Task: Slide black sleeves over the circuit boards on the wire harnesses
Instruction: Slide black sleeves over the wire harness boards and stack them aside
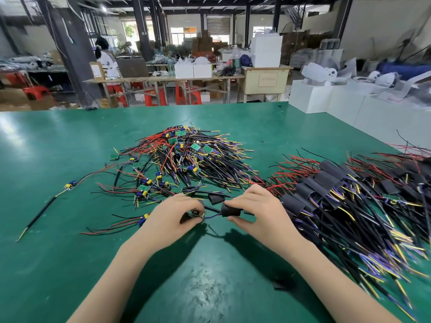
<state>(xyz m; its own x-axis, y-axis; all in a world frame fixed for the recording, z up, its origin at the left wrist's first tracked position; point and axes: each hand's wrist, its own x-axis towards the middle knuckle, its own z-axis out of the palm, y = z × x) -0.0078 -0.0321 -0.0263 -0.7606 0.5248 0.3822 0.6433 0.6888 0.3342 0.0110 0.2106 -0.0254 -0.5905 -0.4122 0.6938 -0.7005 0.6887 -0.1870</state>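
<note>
- A black sleeve (230, 210), short, matte and tube-shaped, sits pinched between the thumb and fingers of the right hand (256, 210) just above the green desk (58, 183), near its front middle.
- The sleeve's long axis runs left to right, its open end facing the left hand (173, 215).
- The left hand pinches one small circuit board (194, 214); blue wires bridge the gap between board and sleeve.
- Two heaps flank the work: bare harnesses (186, 157) with green boards at the desk's centre, sleeved harnesses (349, 194) toward its right edge; too tangled to count.
- One loose sleeve (215, 198) lies just behind the hands.
</note>
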